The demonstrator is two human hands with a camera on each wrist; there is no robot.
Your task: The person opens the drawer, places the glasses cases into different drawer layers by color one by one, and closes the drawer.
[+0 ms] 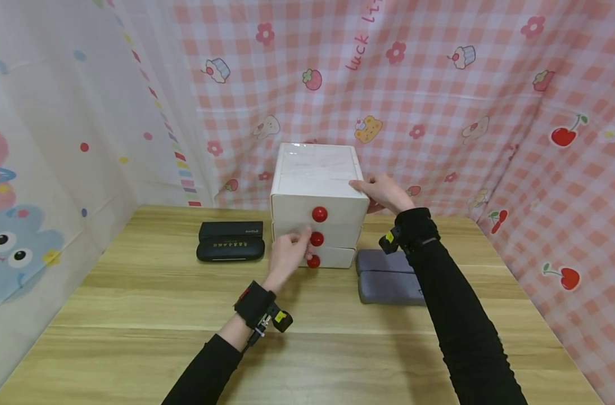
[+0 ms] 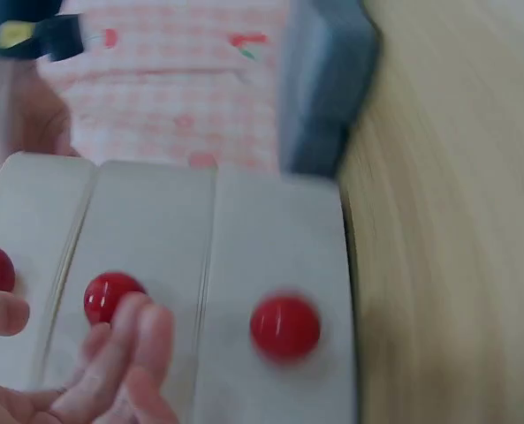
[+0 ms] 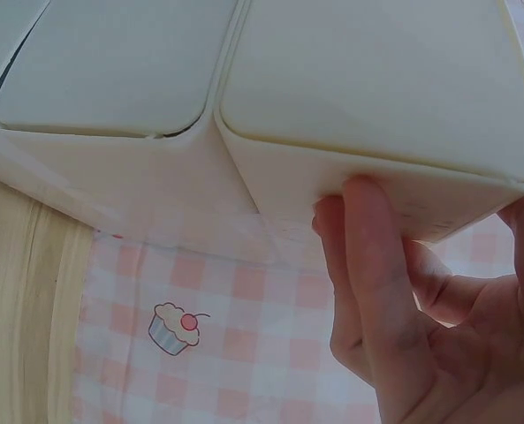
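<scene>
White drawer box [image 1: 317, 169] stands toward the table's [image 1: 135, 315] back, my right hand [image 1: 387, 192] gripping its upper edge, presumably for steadiness, my left hand [image 1: 288, 252], fingers parted, holding nothing, by the middle red knob [image 1: 316, 239].

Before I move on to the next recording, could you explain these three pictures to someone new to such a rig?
There is no robot here: a person is working, with a small camera strapped to each wrist. The widest picture looks forward and down from the person's head; the other two come from the wrists. On the wooden table stands a white drawer unit with three red knobs, a black case to its left and a grey case to its right. The right hand holds the unit's upper edge. The left hand is at the middle knob; whether it touches is unclear.
</scene>
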